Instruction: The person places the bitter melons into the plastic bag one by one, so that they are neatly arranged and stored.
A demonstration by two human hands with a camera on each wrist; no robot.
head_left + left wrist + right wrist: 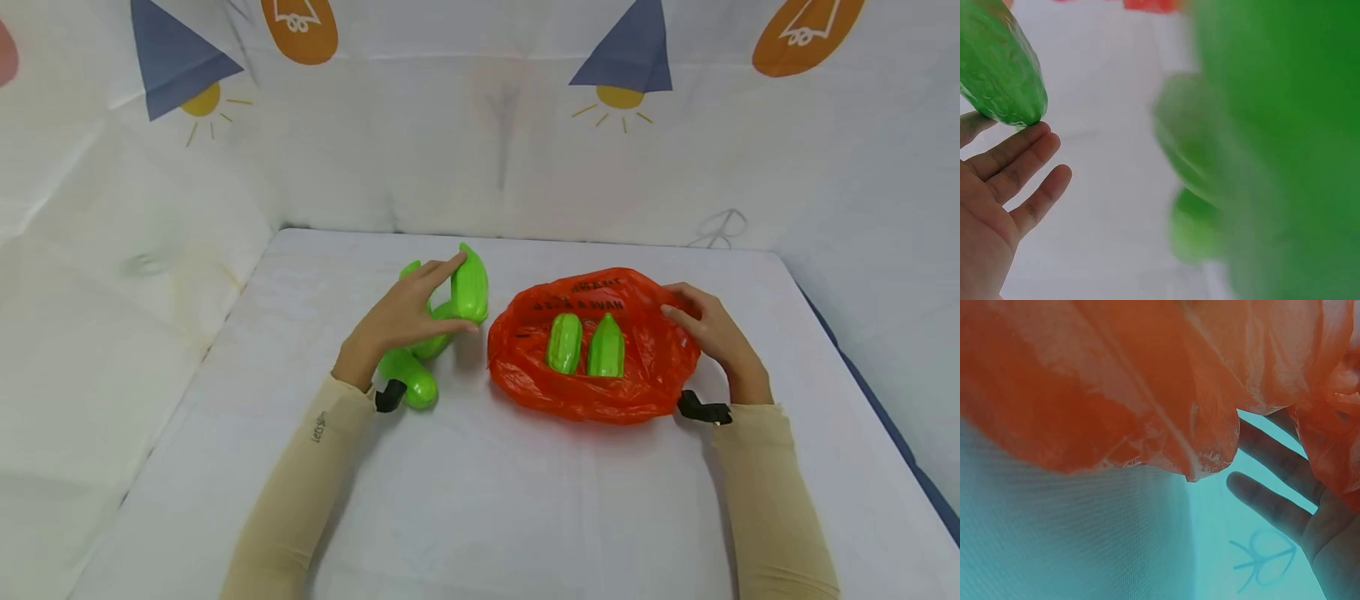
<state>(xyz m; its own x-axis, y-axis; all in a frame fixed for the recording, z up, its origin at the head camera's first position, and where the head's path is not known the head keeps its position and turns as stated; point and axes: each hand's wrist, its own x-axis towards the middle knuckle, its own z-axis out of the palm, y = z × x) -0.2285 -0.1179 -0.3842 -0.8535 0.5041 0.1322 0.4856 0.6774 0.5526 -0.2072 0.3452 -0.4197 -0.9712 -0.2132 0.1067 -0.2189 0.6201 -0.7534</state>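
Observation:
My left hand (pixel 401 310) pinches a shiny green cucumber-like vegetable (pixel 469 287) upright between thumb and fingertips, left of the red bag. The left wrist view shows its rounded end (pixel 1000 69) at the fingertips. Below the hand lie several more green vegetables (pixel 411 382), partly hidden by it; they loom blurred and large (pixel 1291 150) in the left wrist view. My right hand (pixel 716 333) grips the right rim of the red plastic bag (pixel 585 400), thumb on the inner side. Inside the bag's wide mouth are two green vegetables, one rounded (pixel 564 343) and one pointed (pixel 606 348).
A white-covered table (pixel 510 508) lies under everything, its far edge against a white cloth wall (pixel 420 158) printed with lamp shapes. Dark lettering marks the bag's inside. Black straps (pixel 390 396) circle both wrists over beige sleeves.

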